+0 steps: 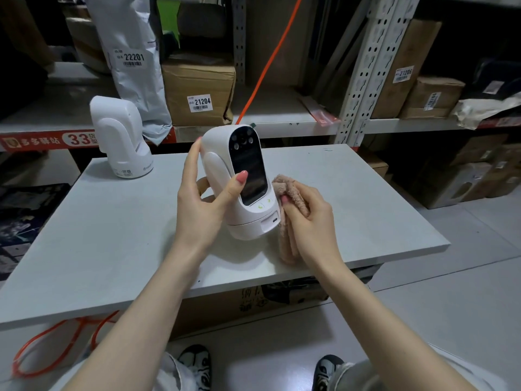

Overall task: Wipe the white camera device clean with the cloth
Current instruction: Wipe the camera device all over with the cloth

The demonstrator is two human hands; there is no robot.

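A white camera device [225, 170] with a black screen face is tilted above the middle of the grey table [112, 235]. My left hand [203, 201] grips it, thumb on the screen's edge and fingers behind its body. My right hand [307, 218] holds a fuzzy pink cloth [287, 193] bunched against the device's lower right side. Part of the cloth hangs down onto the table, and a bit shows behind my left hand.
A second white camera device [121, 136] stands at the table's back left corner. Behind are shelves with cardboard boxes [197, 91] and a grey parcel bag [132, 57]. An orange cable [45, 351] loops on the floor at the left. My shoes are below the table edge.
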